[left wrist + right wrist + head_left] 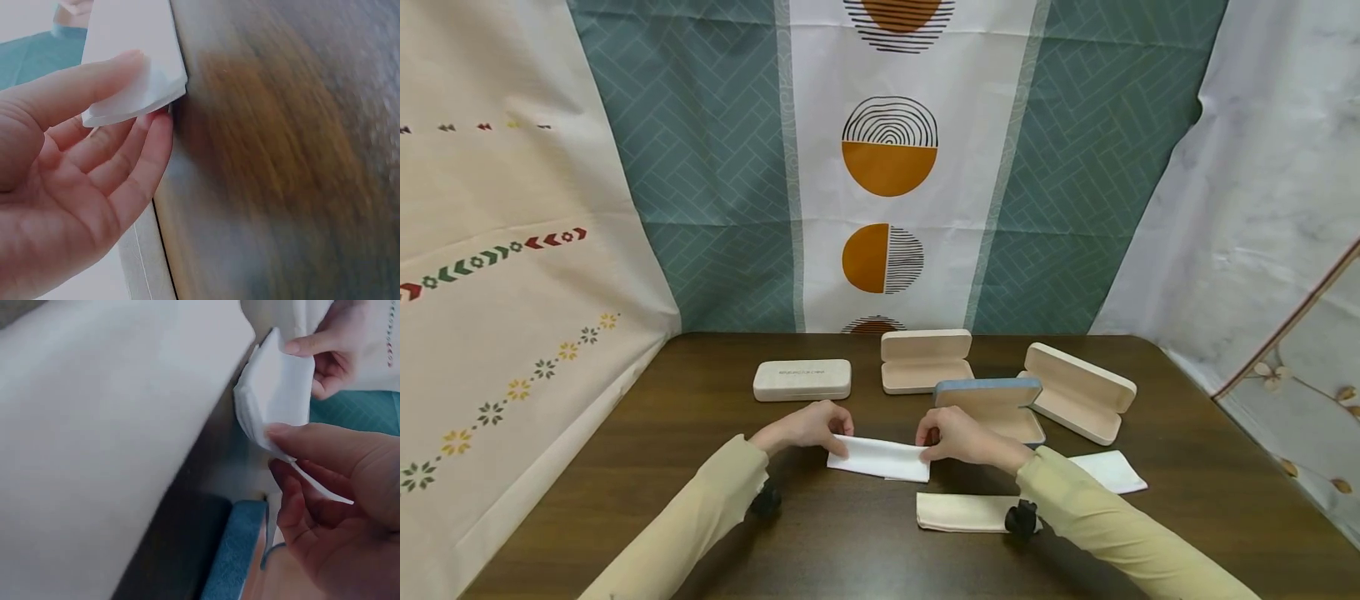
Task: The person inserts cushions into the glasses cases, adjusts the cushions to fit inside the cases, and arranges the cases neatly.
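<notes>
A white cloth (880,458), folded into a long strip, is held by both hands in front of the glasses cases. My left hand (811,423) pinches its left end, thumb on top and fingers beneath, as the left wrist view shows. At the other end, my right hand (964,435) grips the cloth between thumb and fingers; several folded layers (250,415) show at its edge in the right wrist view. Just behind the right hand stands an open blue glasses case (988,390). A folded cream cloth (958,510) lies nearer, partly covered by the right wrist's camera.
On the brown table (700,433), a closed off-white glasses case (802,379) lies at back left. An open cream case (927,367) stands at back centre, another open case (1075,392) at back right. A second white cloth (1111,472) lies beyond the right sleeve.
</notes>
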The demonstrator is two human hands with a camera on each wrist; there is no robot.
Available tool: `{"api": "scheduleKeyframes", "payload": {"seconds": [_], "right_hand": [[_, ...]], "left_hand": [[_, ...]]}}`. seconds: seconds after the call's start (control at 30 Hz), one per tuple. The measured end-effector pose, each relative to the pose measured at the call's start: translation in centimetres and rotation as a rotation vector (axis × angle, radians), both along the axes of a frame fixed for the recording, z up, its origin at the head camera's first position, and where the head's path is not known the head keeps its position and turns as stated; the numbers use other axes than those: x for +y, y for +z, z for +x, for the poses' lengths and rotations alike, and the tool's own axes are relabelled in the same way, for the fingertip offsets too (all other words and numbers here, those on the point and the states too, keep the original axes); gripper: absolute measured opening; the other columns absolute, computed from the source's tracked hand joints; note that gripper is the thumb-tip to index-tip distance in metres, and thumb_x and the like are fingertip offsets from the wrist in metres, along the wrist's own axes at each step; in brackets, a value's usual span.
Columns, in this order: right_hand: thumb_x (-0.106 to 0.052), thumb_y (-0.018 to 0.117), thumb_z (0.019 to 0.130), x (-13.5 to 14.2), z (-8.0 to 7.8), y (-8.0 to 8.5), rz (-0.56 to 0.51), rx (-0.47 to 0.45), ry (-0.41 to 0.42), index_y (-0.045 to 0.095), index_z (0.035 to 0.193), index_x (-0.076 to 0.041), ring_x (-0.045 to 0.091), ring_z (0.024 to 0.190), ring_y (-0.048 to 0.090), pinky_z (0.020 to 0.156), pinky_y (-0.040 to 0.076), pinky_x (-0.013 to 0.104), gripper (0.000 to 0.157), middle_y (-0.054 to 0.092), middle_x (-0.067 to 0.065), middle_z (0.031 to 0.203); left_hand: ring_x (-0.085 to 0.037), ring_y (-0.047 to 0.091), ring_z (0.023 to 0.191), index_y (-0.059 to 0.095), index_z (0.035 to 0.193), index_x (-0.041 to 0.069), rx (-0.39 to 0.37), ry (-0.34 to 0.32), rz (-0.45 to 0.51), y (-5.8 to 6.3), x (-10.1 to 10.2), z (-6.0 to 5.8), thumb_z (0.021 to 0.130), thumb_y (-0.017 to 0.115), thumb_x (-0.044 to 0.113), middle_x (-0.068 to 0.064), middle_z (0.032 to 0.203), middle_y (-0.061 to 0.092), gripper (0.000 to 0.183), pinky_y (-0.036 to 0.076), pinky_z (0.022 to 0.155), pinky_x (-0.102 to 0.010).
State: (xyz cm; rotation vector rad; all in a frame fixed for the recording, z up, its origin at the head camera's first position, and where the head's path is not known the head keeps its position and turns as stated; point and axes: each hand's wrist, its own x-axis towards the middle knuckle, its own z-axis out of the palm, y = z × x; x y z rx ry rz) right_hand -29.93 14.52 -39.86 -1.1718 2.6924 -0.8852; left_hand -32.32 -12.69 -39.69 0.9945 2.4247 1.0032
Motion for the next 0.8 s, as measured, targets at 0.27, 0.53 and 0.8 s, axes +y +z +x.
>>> {"api": "scheduleKeyframes", "payload": {"seconds": [0.27, 0.53, 0.8], "right_hand": [[-0.006, 0.071, 0.078, 1.2, -0.7, 0.2, -0.188, -0.112, -0.037, 0.064, 0.081, -0.008, 0.009, 0.066, 0.055, 0.059, 0.047, 0.026, 0.008, 0.059, -0.006, 0.073], [-0.001, 0.067, 0.080, 2.2, -0.7, 0.1, -0.541, -0.450, -0.192, 0.057, 0.093, 0.008, 0.021, 0.070, 0.059, 0.062, 0.052, 0.038, 0.019, 0.059, 0.011, 0.079], [0.002, 0.068, 0.078, 3.1, 0.0, 0.7, -0.643, -0.396, -0.274, 0.048, 0.090, 0.007, 0.025, 0.072, 0.061, 0.065, 0.051, 0.039, 0.024, 0.059, 0.012, 0.076]], "left_hand": [[-0.011, 0.052, 0.067, 0.057, 0.084, -0.001, -0.196, 0.062, 0.185, 0.2, -0.3, -0.1, 0.076, 0.069, -0.002, -0.002, 0.075, 0.059, 0.014, 0.047, 0.057, -0.027], [-0.016, 0.055, 0.072, 0.057, 0.093, -0.005, -0.307, 0.212, 0.387, -0.3, 0.1, -0.4, 0.077, 0.069, 0.000, -0.007, 0.083, 0.060, 0.020, 0.049, 0.061, -0.030], [-0.019, 0.056, 0.077, 0.053, 0.101, -0.005, -0.380, 0.282, 0.535, -0.9, 1.2, 0.0, 0.079, 0.068, 0.001, -0.011, 0.089, 0.060, 0.027, 0.049, 0.064, -0.031]]}}
